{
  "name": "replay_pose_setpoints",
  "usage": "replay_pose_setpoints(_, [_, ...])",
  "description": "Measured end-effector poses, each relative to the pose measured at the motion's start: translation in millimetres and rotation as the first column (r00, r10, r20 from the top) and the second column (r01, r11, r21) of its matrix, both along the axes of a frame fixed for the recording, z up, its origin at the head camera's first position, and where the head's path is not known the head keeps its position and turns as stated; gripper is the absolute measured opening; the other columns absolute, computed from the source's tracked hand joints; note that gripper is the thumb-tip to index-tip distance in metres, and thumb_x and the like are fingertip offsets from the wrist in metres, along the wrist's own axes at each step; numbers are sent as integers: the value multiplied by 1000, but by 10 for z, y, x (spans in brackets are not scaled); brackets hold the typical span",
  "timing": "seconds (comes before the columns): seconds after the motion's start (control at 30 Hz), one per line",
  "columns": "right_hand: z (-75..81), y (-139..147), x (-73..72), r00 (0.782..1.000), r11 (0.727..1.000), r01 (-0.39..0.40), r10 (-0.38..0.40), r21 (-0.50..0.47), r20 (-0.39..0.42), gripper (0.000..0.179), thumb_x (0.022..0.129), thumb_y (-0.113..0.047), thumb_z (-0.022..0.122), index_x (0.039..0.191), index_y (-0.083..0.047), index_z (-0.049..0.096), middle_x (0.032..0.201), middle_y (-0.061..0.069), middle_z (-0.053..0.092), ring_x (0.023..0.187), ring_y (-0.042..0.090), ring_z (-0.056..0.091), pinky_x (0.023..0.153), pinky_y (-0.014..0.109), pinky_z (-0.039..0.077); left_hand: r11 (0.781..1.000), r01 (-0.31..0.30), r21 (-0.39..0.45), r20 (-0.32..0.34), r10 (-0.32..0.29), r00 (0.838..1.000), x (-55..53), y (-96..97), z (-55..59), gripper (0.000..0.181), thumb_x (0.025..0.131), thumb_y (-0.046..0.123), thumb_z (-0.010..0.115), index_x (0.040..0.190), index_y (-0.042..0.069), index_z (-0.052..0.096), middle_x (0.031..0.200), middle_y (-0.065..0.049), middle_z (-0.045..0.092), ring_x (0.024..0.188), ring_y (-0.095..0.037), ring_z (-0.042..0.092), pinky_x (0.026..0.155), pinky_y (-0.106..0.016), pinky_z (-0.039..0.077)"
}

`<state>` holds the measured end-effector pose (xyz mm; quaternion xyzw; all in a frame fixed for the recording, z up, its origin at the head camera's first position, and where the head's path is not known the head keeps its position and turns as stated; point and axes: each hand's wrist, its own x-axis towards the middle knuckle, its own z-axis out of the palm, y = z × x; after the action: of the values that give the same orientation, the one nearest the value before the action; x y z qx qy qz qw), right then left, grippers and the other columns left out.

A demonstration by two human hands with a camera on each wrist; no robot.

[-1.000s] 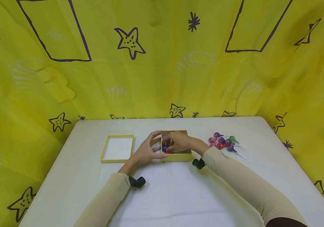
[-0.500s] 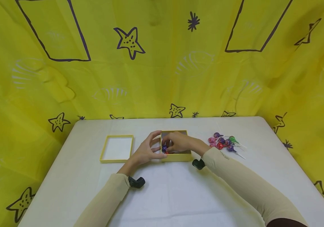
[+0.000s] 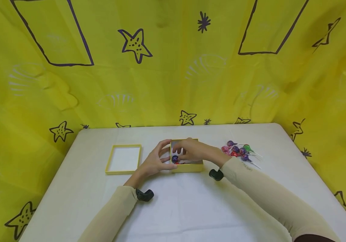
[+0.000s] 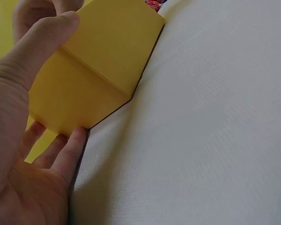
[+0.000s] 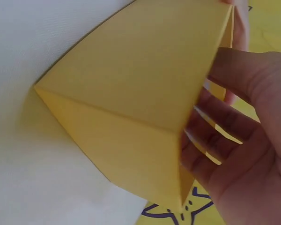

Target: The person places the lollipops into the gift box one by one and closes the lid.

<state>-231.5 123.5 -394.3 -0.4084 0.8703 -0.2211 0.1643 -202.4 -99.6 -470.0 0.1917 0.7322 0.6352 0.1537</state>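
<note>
A yellow box (image 3: pixel 187 168) stands uncovered on the table. My left hand (image 3: pixel 155 160) holds it at the left, thumb on the near wall and fingers against the left side, as the left wrist view shows. My right hand (image 3: pixel 192 150) reaches into the box from above. Its fingers are loosely bent and apart, with no object visible between them, though the right wrist view hides the inside behind the walls. Beneath those fingers, a purple-wrapped lollipop (image 3: pixel 175 158) and something red lie in the box's left part.
Right of the box lies a pile of wrapped lollipops, purple, pink, red and one green lollipop (image 3: pixel 247 148). A yellow-rimmed lid (image 3: pixel 123 158) with a white inside lies at the left. The white-covered table (image 3: pixel 166 215) meets a yellow patterned curtain (image 3: pixel 160 84) behind.
My right hand has lifted slightly and its fingers have parted, leaving the purple lollipop in the box more visible. The left hand keeps its hold. The head view has shifted a little.
</note>
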Motion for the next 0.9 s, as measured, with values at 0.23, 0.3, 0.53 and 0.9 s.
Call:
replay_pose_setpoints(0.23, [206, 125, 109, 995, 998, -38, 32, -59, -93, 24, 94, -7, 73, 117, -3, 71, 110, 10, 73, 94, 22, 68, 86, 44, 62, 1000, -7, 7, 12, 7, 1000, 2, 4, 0, 100, 77, 7, 91, 156, 29, 33, 163, 4, 32, 149, -20, 35, 111, -32, 47])
replay_pose_setpoints(0.3, [260, 190, 131, 993, 998, -28, 22, -48, -116, 24, 95, -8, 72, 118, -4, 71, 112, 10, 73, 96, 23, 68, 87, 44, 61, 1000, -6, 11, 11, 5, 1000, -2, 3, -5, 101, 77, 5, 91, 157, 26, 32, 164, 1, 30, 150, -22, 34, 112, -33, 47])
replay_pose_setpoints(0.53, [462, 518, 218, 985, 998, 55, -61, -40, -159, 29, 96, -12, 74, 124, -9, 71, 120, 4, 71, 101, 26, 67, 85, 41, 61, 1000, -11, -8, 21, 12, 1000, -3, 18, 11, 102, 77, 6, 91, 157, 27, 31, 165, 3, 29, 151, -23, 33, 112, -36, 47])
replay_pose_setpoints(0.9, [550, 1068, 276, 948, 983, 162, -178, -83, -265, 35, 91, -11, 79, 125, -9, 69, 111, 2, 71, 98, 24, 66, 78, 39, 61, 1000, -18, -12, 20, 19, 1000, -14, 10, -17, 103, 75, 6, 92, 156, 29, 32, 164, 3, 30, 150, -21, 34, 111, -34, 47])
